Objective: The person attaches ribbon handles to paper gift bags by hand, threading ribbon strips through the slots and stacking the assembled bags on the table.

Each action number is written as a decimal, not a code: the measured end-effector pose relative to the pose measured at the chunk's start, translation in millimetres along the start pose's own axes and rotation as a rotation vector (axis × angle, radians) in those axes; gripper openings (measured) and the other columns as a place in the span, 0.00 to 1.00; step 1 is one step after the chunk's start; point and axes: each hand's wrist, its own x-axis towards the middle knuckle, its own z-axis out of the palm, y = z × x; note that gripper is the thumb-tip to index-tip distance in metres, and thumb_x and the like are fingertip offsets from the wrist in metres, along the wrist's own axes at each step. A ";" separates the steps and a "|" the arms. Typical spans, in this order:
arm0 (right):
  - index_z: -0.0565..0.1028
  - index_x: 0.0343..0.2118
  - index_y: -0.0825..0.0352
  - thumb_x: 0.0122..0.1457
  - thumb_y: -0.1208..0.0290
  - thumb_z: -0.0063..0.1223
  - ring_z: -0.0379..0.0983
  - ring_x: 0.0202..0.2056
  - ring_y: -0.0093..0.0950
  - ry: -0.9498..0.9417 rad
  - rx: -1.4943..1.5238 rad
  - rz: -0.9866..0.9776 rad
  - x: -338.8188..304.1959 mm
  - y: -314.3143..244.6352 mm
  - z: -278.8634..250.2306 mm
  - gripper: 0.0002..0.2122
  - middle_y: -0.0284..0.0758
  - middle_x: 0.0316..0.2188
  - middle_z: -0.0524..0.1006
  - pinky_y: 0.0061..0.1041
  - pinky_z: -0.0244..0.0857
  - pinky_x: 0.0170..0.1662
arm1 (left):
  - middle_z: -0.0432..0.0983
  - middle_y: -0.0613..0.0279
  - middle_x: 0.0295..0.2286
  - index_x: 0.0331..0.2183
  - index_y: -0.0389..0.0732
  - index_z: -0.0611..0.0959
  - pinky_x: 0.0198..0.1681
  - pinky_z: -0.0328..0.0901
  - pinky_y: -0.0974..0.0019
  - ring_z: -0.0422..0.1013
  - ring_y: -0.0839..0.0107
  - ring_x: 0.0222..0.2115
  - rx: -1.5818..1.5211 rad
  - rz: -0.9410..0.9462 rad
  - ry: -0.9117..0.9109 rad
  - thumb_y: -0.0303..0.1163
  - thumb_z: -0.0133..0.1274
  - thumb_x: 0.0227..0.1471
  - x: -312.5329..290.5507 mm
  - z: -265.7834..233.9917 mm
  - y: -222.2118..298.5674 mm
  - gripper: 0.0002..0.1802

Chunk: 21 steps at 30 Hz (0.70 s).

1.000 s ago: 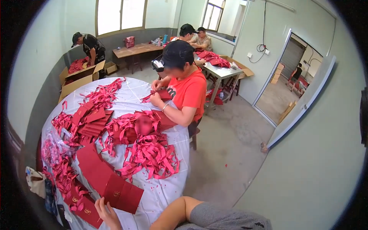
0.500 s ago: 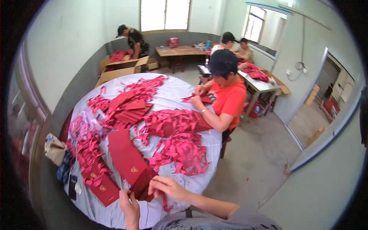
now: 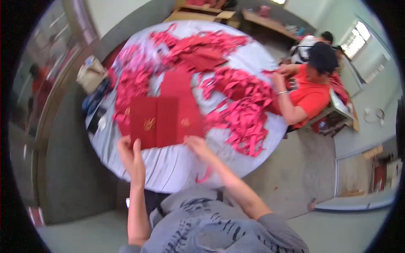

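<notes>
A dark red paper bag (image 3: 145, 111) with a gold emblem and an upright fold line is held up over the near part of the table. My left hand (image 3: 133, 158) grips its lower left corner, thumb on the front. At the lower right corner, the fingers of my right hand (image 3: 197, 147) pinch its edge. Behind it lies a stack of similar red bags (image 3: 192, 111), partly covered by the held one. A loose pink ribbon (image 3: 204, 175) lies on the white tablecloth just below my right hand.
The round table (image 3: 168, 173) wears a white cloth. Pink ribbon heaps (image 3: 249, 126) cover its right side; more red bags (image 3: 204, 59) lie at the far side. A co-worker in a red shirt (image 3: 310, 97) sits at the right. A beige bag (image 3: 91, 75) is at the left edge.
The bag has been raised and turned so its front shows between my hands. My right hand has moved to its lower right corner. The view has tilted further down.
</notes>
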 end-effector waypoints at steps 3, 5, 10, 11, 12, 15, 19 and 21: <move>0.75 0.30 0.62 0.60 0.62 0.44 0.52 0.13 0.11 0.007 0.158 0.296 8.2 -22.2 -6.8 0.11 0.20 0.14 0.63 0.13 0.41 0.14 | 0.61 0.65 0.29 0.35 0.35 0.68 0.37 0.57 0.75 0.59 0.76 0.31 -0.088 -0.042 -0.045 0.23 0.49 0.51 3.9 5.9 -4.4 0.08; 0.74 0.32 0.64 0.59 0.63 0.46 0.61 0.20 0.12 0.038 0.218 0.336 2.4 -11.9 -13.9 0.10 0.22 0.19 0.70 0.13 0.51 0.20 | 0.62 0.66 0.27 0.34 0.36 0.69 0.34 0.58 0.76 0.59 0.77 0.29 0.023 0.050 -0.109 0.22 0.49 0.51 3.8 9.0 -8.1 0.07; 0.73 0.27 0.67 0.60 0.64 0.43 0.68 0.22 0.17 0.108 0.238 0.240 -27.8 -6.3 -18.6 0.12 0.28 0.21 0.73 0.19 0.62 0.24 | 0.64 0.63 0.23 0.31 0.36 0.71 0.31 0.60 0.72 0.61 0.75 0.26 0.188 0.069 -0.347 0.20 0.48 0.50 -25.7 -28.7 -24.4 0.04; 0.72 0.27 0.66 0.60 0.64 0.42 0.67 0.19 0.18 0.241 0.231 0.261 -31.0 -12.0 -18.9 0.12 0.28 0.19 0.72 0.20 0.62 0.23 | 0.67 0.59 0.23 0.31 0.35 0.73 0.31 0.61 0.69 0.64 0.70 0.25 0.246 0.098 -0.416 0.20 0.48 0.49 -33.2 -25.5 -24.7 0.03; 0.71 0.29 0.67 0.60 0.65 0.43 0.67 0.20 0.17 0.260 0.173 0.258 -33.6 -27.5 -16.3 0.10 0.29 0.20 0.72 0.19 0.62 0.24 | 0.70 0.54 0.25 0.31 0.35 0.75 0.32 0.62 0.66 0.67 0.63 0.27 0.361 0.294 -0.384 0.19 0.49 0.46 -47.6 -30.6 -57.6 0.06; 0.71 0.33 0.69 0.59 0.70 0.45 0.67 0.24 0.16 0.228 0.064 -0.052 -40.4 -88.8 -6.2 0.07 0.28 0.25 0.73 0.19 0.63 0.28 | 0.71 0.45 0.36 0.37 0.35 0.77 0.41 0.62 0.57 0.67 0.49 0.37 0.511 0.412 -0.419 0.25 0.53 0.44 -59.3 -10.6 -37.4 0.14; 0.67 0.37 0.69 0.58 0.73 0.44 0.74 0.29 0.32 0.126 0.056 -0.586 -27.4 -204.9 30.9 0.07 0.40 0.23 0.73 0.26 0.65 0.31 | 0.66 0.48 0.30 0.31 0.38 0.76 0.39 0.60 0.52 0.64 0.50 0.35 0.652 0.385 -0.453 0.24 0.55 0.40 -55.4 -13.9 9.3 0.11; 0.70 0.31 0.69 0.60 0.69 0.42 0.69 0.24 0.30 0.066 -0.002 -0.791 -18.3 -254.3 32.7 0.09 0.37 0.26 0.73 0.28 0.63 0.29 | 0.68 0.48 0.30 0.30 0.38 0.77 0.38 0.61 0.53 0.65 0.50 0.33 0.632 0.463 -0.489 0.24 0.54 0.40 -50.6 -3.7 -1.8 0.09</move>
